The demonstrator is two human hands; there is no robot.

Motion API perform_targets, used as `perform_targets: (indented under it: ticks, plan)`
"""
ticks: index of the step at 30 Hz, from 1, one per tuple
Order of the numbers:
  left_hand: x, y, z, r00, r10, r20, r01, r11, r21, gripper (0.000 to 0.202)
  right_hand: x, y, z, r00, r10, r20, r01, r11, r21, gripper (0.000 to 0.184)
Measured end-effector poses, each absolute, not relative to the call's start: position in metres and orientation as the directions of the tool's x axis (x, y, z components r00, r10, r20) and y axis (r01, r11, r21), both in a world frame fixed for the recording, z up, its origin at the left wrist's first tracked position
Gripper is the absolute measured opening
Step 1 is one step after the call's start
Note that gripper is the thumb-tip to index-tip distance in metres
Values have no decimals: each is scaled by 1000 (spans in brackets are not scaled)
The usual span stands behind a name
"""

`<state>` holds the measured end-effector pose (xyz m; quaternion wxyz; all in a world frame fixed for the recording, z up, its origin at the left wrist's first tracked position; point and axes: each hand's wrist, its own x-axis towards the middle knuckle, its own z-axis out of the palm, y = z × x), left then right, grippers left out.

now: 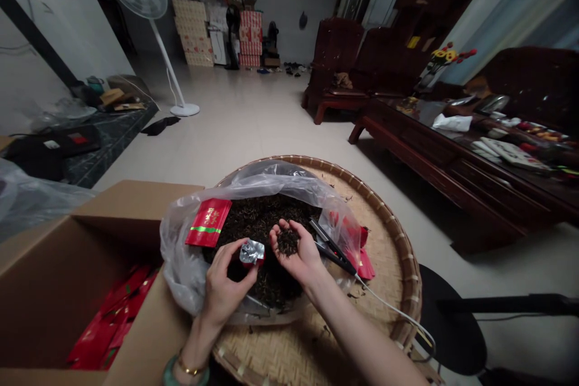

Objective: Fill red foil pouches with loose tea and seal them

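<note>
My left hand (227, 280) pinches a small red foil packet (252, 251) between thumb and fingers, its silvery mouth facing up. Close beside it, my right hand (296, 256) is cupped palm up around a small heap of dark, dried tea leaves (287, 242). Both hands are above a clear plastic bag (178, 253) lying wide open, with a mass of loose tea leaves (253, 217) in it. On the left of these leaves lies a stack of flat red packets (208, 222). A black hand-held sealer with a cord (332, 247) rests at the bag's right side.
The bag sits on a round woven bamboo tray (380, 277). To the left stands an open cardboard box (131, 199) with several red packets (117, 313) inside. More red packets (365, 262) lie right of the sealer. A black round stand base (456, 338) is at the right.
</note>
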<state>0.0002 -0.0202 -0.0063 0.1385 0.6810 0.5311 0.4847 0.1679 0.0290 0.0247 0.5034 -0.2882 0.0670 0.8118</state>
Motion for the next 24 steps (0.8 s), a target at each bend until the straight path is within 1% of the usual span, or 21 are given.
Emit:
perform_targets:
  ticks: [3, 6, 7, 9, 11, 12, 13, 15, 17, 21, 24]
  plan:
    - [3, -19, -3, -10, 846, 533, 612, -417, 672, 34, 169, 28, 34, -281, 785, -552, -868, -453, -204, 23]
    - [10, -18, -5, 15, 850, 526, 629, -417, 656, 36, 169, 27, 46, -199, 838, -508, -884, -377, -276, 26]
    - [13, -17, -7, 19, 856, 517, 630, -412, 658, 41, 169, 27, 50, -167, 860, -483, -887, -344, -307, 27]
    - [18, -17, -9, 36, 860, 509, 630, -415, 657, 56, 167, 27, 57, -106, 894, -436, -886, -284, -366, 29]
    - [21, -16, -8, 95, 834, 544, 642, -469, 607, 68, 165, 27, 60, -71, 907, -414, -878, -253, -405, 30]
    - [21, -15, -6, 146, 808, 572, 654, -512, 557, 69, 164, 26, 60, -65, 909, -411, -874, -250, -417, 31]
    - [20, -15, -2, 205, 775, 598, 666, -558, 495, 66, 163, 26, 61, -65, 910, -410, -870, -253, -424, 31]
    - [16, -13, 9, 327, 709, 625, 672, -639, 374, 53, 161, 26, 60, -72, 911, -406, -865, -260, -429, 31]
    - [9, -10, 21, 418, 656, 628, 659, -695, 287, 42, 161, 26, 60, -79, 915, -395, -864, -260, -430, 29]
    - [-1, -1, 38, 490, 555, 672, 646, -749, 148, 25, 165, 25, 66, -79, 921, -382, -870, -251, -425, 21]
    - [-3, 6, 42, 519, 441, 732, 614, -788, 40, 14, 167, 23, 76, -53, 912, -407, -876, -238, -419, 25]
